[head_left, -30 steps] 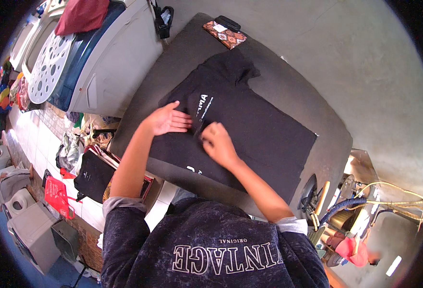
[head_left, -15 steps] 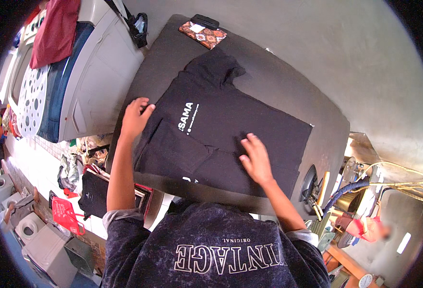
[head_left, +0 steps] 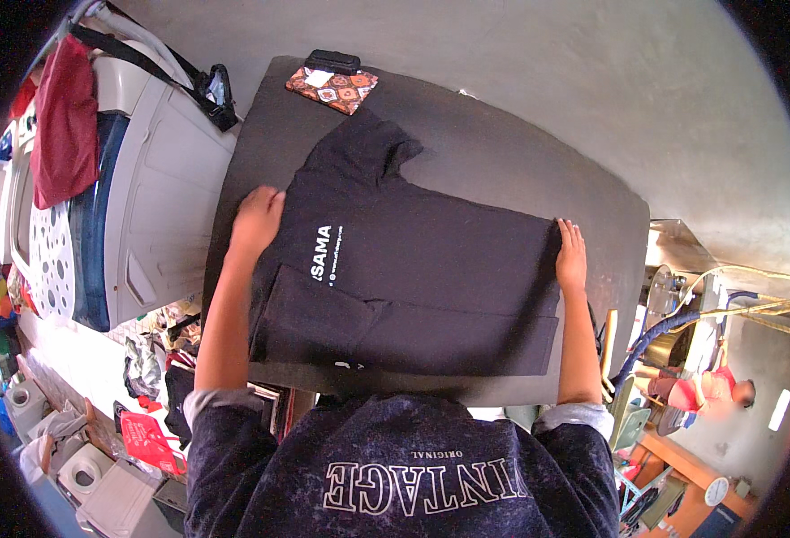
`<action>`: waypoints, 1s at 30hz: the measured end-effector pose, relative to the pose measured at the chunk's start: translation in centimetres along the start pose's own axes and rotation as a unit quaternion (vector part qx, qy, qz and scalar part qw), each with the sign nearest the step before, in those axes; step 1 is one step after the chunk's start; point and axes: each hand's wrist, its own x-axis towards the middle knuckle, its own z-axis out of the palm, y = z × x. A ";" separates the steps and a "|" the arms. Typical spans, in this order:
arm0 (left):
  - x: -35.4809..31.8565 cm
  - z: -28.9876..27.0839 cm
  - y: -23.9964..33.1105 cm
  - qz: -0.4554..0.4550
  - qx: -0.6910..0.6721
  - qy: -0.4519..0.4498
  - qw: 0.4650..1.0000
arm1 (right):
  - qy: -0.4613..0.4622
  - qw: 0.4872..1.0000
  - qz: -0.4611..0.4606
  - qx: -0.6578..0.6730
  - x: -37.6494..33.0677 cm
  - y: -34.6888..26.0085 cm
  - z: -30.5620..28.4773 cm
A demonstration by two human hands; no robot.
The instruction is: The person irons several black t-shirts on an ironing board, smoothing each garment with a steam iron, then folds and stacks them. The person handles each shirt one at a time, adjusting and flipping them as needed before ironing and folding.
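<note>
A black T-shirt (head_left: 448, 251) with white lettering lies spread on a dark padded table (head_left: 502, 134). Its near side is turned over in a long fold, and one sleeve points away from me. At the shirt's left edge, my left hand (head_left: 259, 221) has its fingers curled closed on the cloth; the fingertips are partly hidden. My right hand (head_left: 571, 255) rests by the hem at the far right corner, its fingers stretched out and touching the edge.
A patterned orange pouch (head_left: 336, 92) and a black case (head_left: 333, 61) lie at the table's far left. A white washing machine (head_left: 166, 170) with a red cloth (head_left: 65, 125) over it stands left. Another person (head_left: 704, 392) is at the far right.
My right hand has moved from the middle of the shirt to its right hem. My left hand has closed at the left edge. The view has shifted slightly.
</note>
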 end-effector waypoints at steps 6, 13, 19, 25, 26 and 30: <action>10.8 3.8 2.0 -0.212 -0.067 -0.206 0.953 | -0.121 0.992 -0.002 -0.028 2.7 0.6 -2.6; 8.8 -2.2 5.0 -0.246 -0.260 -0.196 0.913 | -0.060 0.962 0.078 0.256 -1.7 2.5 -6.6; -2.4 -11.9 5.3 -0.005 -0.177 -0.327 0.928 | -0.094 0.943 0.138 0.287 -11.9 2.9 -12.0; -15.9 -8.7 1.3 -0.076 -0.125 -0.320 0.936 | -0.250 0.959 0.058 0.116 -17.1 -1.5 -12.8; -16.7 -8.1 1.9 -0.134 -0.130 -0.318 0.930 | -0.221 0.962 0.073 0.143 -16.3 -3.4 -12.7; -17.5 -6.7 2.6 -0.185 -0.124 -0.216 0.951 | -0.156 0.901 0.113 0.388 -11.4 -14.1 -10.5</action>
